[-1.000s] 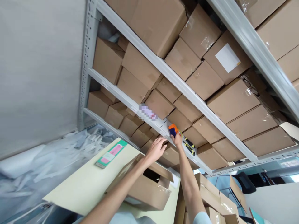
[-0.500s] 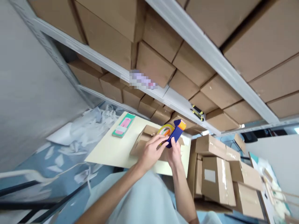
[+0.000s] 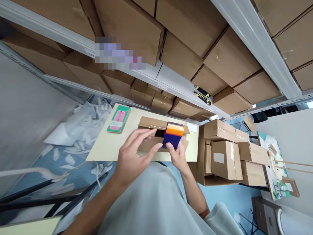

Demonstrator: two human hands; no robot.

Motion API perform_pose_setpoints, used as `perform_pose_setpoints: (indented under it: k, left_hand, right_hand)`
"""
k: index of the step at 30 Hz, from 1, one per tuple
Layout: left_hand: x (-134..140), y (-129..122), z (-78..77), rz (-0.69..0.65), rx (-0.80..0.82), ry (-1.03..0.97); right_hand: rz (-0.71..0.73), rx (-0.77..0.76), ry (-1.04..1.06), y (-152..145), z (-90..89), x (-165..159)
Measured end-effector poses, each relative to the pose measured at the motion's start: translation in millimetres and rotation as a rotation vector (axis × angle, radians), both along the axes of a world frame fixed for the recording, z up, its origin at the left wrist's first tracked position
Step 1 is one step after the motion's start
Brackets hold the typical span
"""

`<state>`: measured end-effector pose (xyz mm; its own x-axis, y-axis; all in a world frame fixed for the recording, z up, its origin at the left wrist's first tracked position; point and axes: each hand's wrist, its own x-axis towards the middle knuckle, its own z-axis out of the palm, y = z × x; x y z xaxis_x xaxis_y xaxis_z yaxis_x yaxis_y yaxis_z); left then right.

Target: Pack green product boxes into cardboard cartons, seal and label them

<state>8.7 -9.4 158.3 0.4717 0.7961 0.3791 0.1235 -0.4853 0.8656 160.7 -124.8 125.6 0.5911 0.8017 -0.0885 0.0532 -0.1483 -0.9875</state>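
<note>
Metal shelving [image 3: 168, 89] packed with brown cartons fills the background; below it, a cream tabletop [image 3: 104, 148], blue floor and white paper scraps [image 3: 83, 122] off to the left. Two black-and-yellow utility knives [image 3: 202, 95] lie on the shelf ledge, well apart from the hands.

Change: one second ago the right hand has the tape dispenser [image 3: 173, 137] up at the shelf, beside the knives; now it's down at the table, over the open carton [image 3: 153, 122]. Half a second ago both hands are on it, yellow roll showing; now the left is lower and more spread, roll out of sight, orange end facing up. So, as I judge it, the fetch is done and the tool is at the carton. No tape strip visible on the carton's opening; flaps stand up, dark gap between.

Right hand [image 3: 179, 156]: closed around the dispenser, thumb on the navy face, other fingers mostly hidden behind. Left hand [image 3: 133, 151]: wide, thumb well apart from fingers, nothing seen in it; fingers over the carton's left part, thumb tip right by the dispenser's edge, can't tell if touching.

Also on the tabletop: green package with pink window [image 3: 119, 119], left of the carton, apart. Carton pile [image 3: 225, 163] sits right of the table.
</note>
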Motion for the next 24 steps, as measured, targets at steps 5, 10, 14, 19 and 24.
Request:
perform_pose_setpoints:
  k: [5,10,14,19,24]
  left_hand:
    - [-9,16,30.7,-0.079,0.198,0.041]
    - [-13,19,37.7,-0.223,0.227,0.087]
    - [-14,20,42.1,-0.297,0.260,0.081]
    - [-14,19,46.6,-0.374,0.326,0.068]
    - [-13,14,51.3,-0.406,0.392,0.059]
  right_hand:
    - [0.175,-0.028,-0.282,-24,2.3,10]
    - [0.273,-0.001,-0.742,-41,4.4,28]
    - [0.329,0.050,-0.980,-47,10.7,41]
    - [0.348,0.093,-1.174,-49,25.2,52]
    - [0.385,0.072,-1.280,-54,38.0,61]
